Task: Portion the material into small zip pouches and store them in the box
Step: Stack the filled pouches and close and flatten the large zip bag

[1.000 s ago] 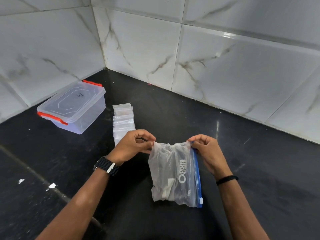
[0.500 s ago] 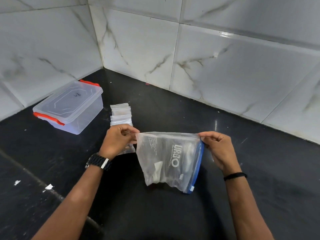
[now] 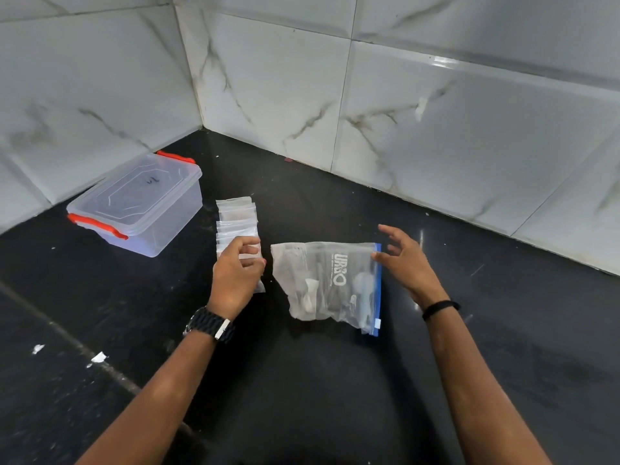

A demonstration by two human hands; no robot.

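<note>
A large clear zip bag (image 3: 322,280) with a blue zip strip and white contents lies flat on the black counter (image 3: 335,380), between my hands. My right hand (image 3: 401,260) hovers at its blue zip edge with fingers spread, holding nothing. A row of small clear zip pouches (image 3: 236,216) lies left of the bag. My left hand (image 3: 236,273) is at the near end of that row, its fingers and thumb curled round a small pouch (image 3: 259,286). The clear storage box (image 3: 141,203) with orange latches stands farther left, its lid on.
White marble-look tiled walls (image 3: 436,129) meet in a corner behind the counter. Small white scraps (image 3: 97,357) lie along a seam in the counter at the near left. Both wrists carry dark bands.
Both hands let go of the large bag, which now lies on the counter. My left hand moved left onto the small pouches and my right hand opened.
</note>
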